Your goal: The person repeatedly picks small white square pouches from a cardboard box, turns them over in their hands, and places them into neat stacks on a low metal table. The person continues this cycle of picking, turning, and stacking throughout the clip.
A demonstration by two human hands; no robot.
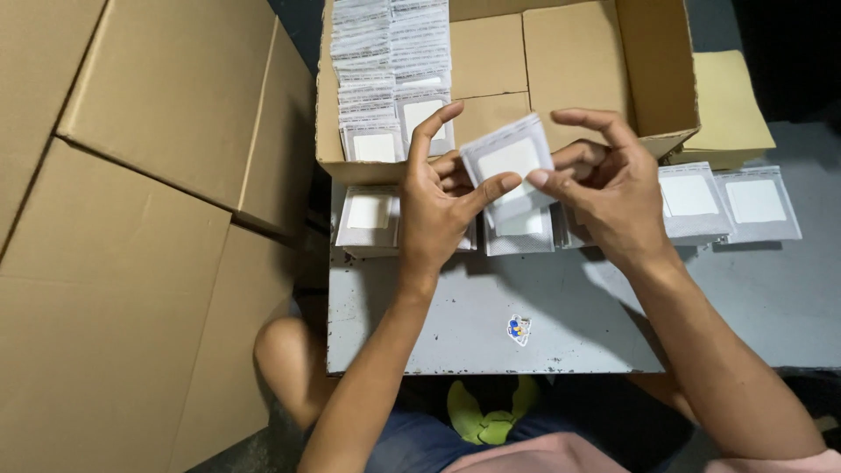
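My left hand (435,206) and my right hand (604,180) together hold a small stack of flat grey pouches with white squares (508,158) just above a grey metal table (526,307). My left thumb presses the stack's front face; my right fingertips pinch its right edge. More such pouches lie in a row on the table under my hands, with a pouch (368,215) at the left and two pouches (727,201) at the right. Behind stands an open cardboard box (561,61) with rows of the same pouches (390,70) stacked along its left side.
Large flattened cardboard sheets (131,219) cover the floor at the left. A yellowish box flap (731,105) sticks out to the right of the open box. A small sticker (519,329) sits near the table's front edge. My knees and a yellow-green object (486,416) show below.
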